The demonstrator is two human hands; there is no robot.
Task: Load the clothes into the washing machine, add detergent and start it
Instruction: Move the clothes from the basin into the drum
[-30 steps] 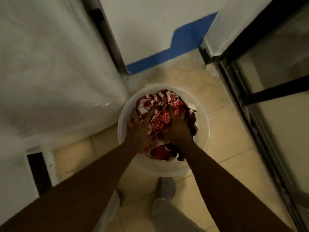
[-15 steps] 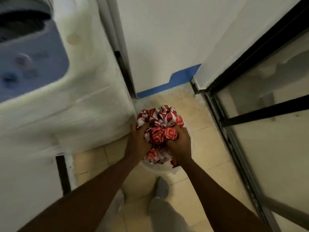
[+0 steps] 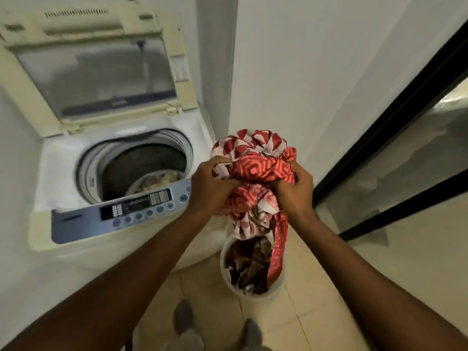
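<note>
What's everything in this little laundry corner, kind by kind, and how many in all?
Washer, lid up: 1
Bucket on the floor: 1
Red-and-white bundle, gripped by left hand and right hand: 1
Hands: 2
Total: 5
Clothes in the drum and bucket are too jumbled to count.

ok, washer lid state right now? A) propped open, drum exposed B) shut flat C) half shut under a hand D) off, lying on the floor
A: the lid stands raised behind the round drum opening, where some laundry already lies, while the left hand and right hand hold the red patterned bundle off to the washer's right, above the bucket.
</note>
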